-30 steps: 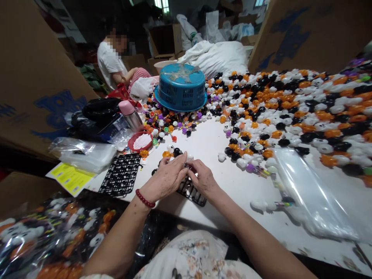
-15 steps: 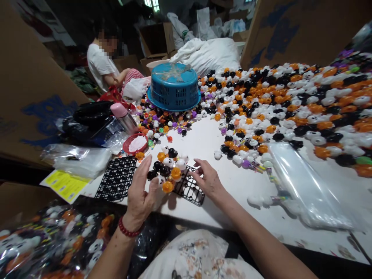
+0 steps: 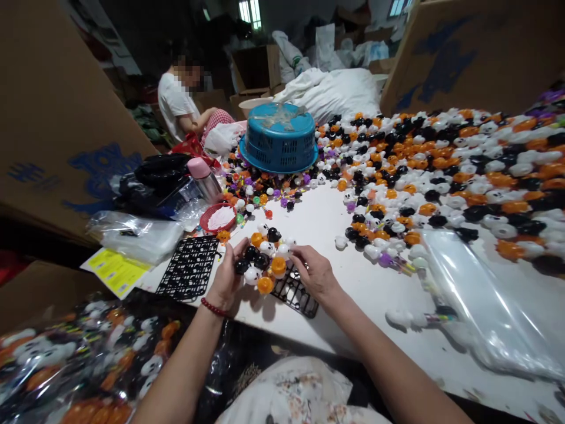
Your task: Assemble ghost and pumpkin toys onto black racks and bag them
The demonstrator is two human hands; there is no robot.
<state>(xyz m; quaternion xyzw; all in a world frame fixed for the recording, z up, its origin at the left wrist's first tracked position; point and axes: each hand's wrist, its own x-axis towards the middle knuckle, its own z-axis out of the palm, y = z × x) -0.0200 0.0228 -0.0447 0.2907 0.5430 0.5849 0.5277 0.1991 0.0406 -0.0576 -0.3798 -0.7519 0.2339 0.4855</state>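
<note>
A black plastic grid rack lies before me on the white table, its left part covered by several small toy heads: orange pumpkins, white ghost faces and black heads. My left hand, with a red bead bracelet, is at the left side of these heads. Its thumb and fingers are apart, the fingertips partly hidden behind the heads. Over the rack's right side, my right hand has thumb and fingertips closed on a white toy head at the cluster's right edge.
A second stack of black racks lies left, near a red basket of pale pieces. An upturned blue basket stands behind. Toy heads pile up at right, beside clear bags. A seated person is at back left.
My left hand has moved in against the left side of the toy heads. The right fingers have closed at the white head on the right. The view has shifted slightly.
</note>
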